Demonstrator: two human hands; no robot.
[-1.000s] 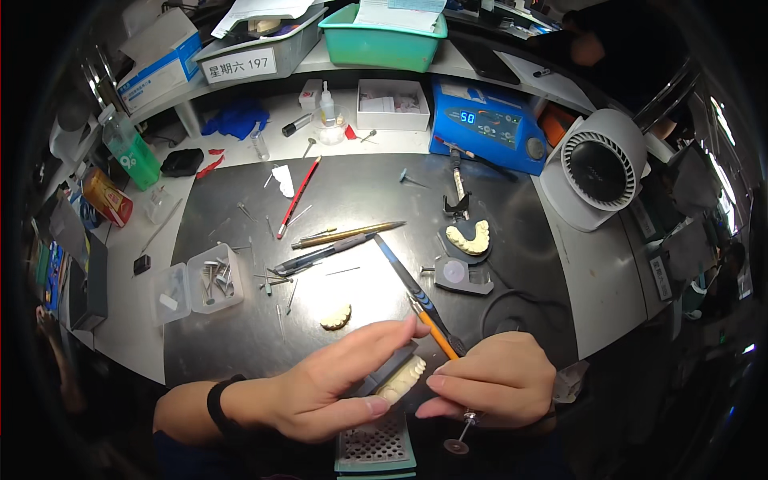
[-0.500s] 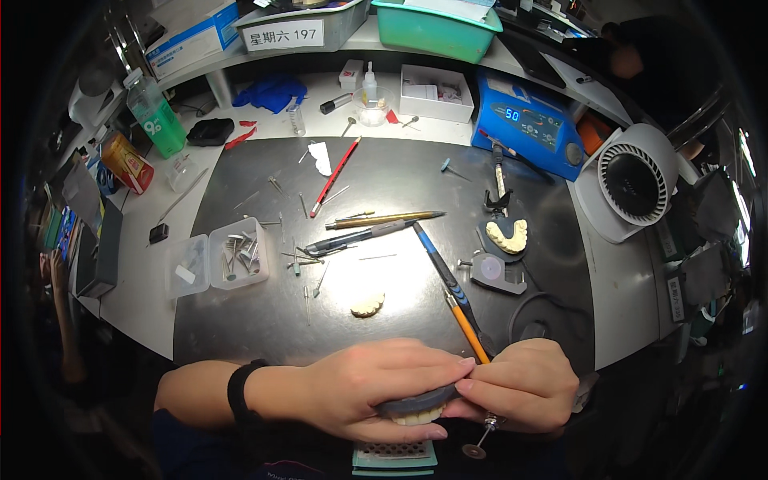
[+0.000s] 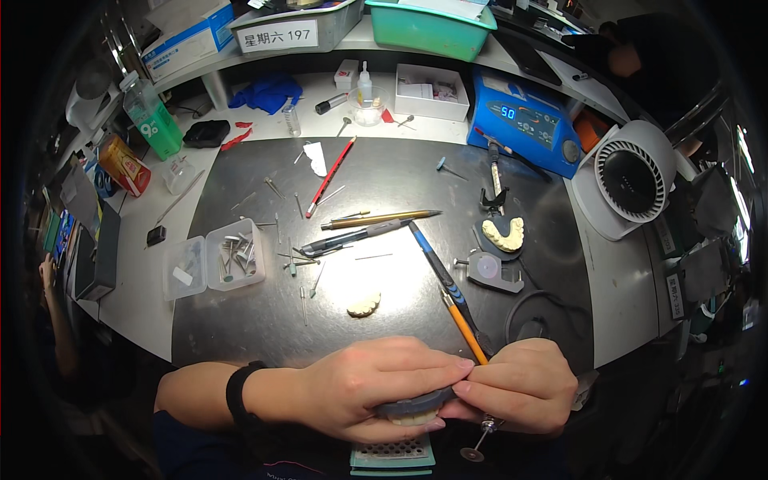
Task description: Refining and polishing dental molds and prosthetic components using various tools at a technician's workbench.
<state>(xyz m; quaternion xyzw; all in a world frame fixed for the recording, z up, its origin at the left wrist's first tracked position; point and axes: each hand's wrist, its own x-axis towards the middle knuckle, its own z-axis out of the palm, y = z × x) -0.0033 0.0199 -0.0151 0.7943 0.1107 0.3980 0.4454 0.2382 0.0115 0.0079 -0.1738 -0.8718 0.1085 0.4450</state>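
Note:
My left hand [image 3: 376,380] wraps over a dental model with a dark grey base [image 3: 418,402], and its cream teeth [image 3: 414,418] peek out below, between fingers and thumb. Beside it, my right hand [image 3: 524,384] is closed round a rotary handpiece whose body is mostly hidden by the fingers. From this fist a thin metal shank with a small round disc [image 3: 473,454] points down towards me. The fingertips of both hands meet at the model's right end. On the black work mat [image 3: 240,336], a loose cream tooth piece [image 3: 364,305] lies beyond my left hand.
Pens [image 3: 368,234], brushes [image 3: 464,324], a red pencil [image 3: 331,176] and loose burs lie across the mat. A clear box of burs [image 3: 236,256] stands left. An articulator with a cream arch [image 3: 502,234] stands right, before a blue control unit [image 3: 524,120] and white fan [image 3: 628,182].
The view has shifted slightly, so the things on the mat sit a little further left. Both hands keep their holds. The model seems tilted a bit, with less of the teeth showing.

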